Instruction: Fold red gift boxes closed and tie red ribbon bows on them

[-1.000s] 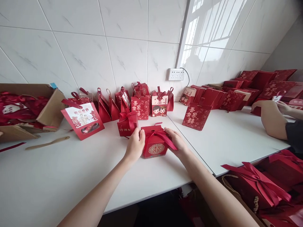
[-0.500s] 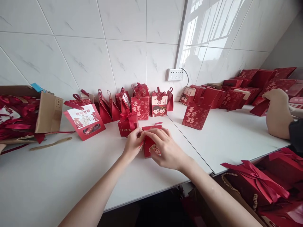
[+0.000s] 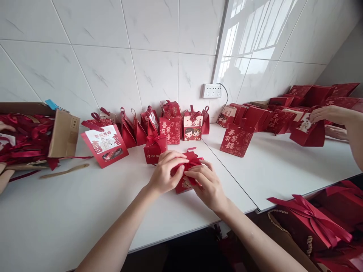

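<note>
A small red gift box [image 3: 183, 187] with a gold round pattern stands in front of me, partly covered by my hands. On its top a red ribbon bow [image 3: 195, 161] shows between my fingers. My left hand [image 3: 167, 172] pinches the ribbon from the left, thumb and fingertips together. From the right, my right hand [image 3: 208, 185] has its bent fingers closed on the ribbon too. Just behind my left hand is another red box [image 3: 154, 149] with a bow and gold lettering.
Along the tiled wall stand several red gift boxes [image 3: 169, 130]. A carton [image 3: 64, 134] of red ribboned things is at left, with another person's hands at it. At right a co-worker's hand [image 3: 331, 113] holds a red box [image 3: 309, 134]. A wooden stick [image 3: 65, 171] lies on the table.
My hands have moved from the box's upper left edge onto its top, where a bow now shows. The co-worker at right now holds a red box. Hands have appeared at the left carton.
</note>
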Available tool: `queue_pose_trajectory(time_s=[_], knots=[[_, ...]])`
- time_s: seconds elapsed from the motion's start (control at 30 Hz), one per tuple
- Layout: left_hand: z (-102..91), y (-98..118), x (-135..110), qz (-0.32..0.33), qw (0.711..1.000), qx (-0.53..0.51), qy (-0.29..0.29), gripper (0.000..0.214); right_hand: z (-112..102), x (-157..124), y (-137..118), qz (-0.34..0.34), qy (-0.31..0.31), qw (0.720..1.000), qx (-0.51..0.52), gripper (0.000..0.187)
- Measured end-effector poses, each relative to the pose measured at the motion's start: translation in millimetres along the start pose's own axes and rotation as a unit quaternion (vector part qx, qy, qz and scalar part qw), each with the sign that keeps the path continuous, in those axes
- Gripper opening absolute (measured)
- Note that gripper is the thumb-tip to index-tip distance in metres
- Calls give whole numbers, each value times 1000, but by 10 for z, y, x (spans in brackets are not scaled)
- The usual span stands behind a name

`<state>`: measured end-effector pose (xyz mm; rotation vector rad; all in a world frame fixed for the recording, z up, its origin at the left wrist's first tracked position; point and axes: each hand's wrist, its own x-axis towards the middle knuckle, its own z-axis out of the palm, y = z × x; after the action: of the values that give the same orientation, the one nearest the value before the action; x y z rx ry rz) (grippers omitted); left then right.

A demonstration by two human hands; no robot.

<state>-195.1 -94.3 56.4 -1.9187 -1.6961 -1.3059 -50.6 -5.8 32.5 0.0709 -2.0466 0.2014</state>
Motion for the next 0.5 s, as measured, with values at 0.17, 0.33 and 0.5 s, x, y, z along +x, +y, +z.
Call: queue_pose_trajectory(time_s=[0.17,0.33,0.5], knots=[[33,-34,-25,18,999,1,-29,22,-12,-8,-61,-14,31,999,1,14],[44,-77,-34,25,1000,-2,-18,23,-3,-25,-107,-48,25,998,36,18],[39,-62,-34,2,1000,-23,-17,22,10,-97,-141,-64,10,996,61,18]])
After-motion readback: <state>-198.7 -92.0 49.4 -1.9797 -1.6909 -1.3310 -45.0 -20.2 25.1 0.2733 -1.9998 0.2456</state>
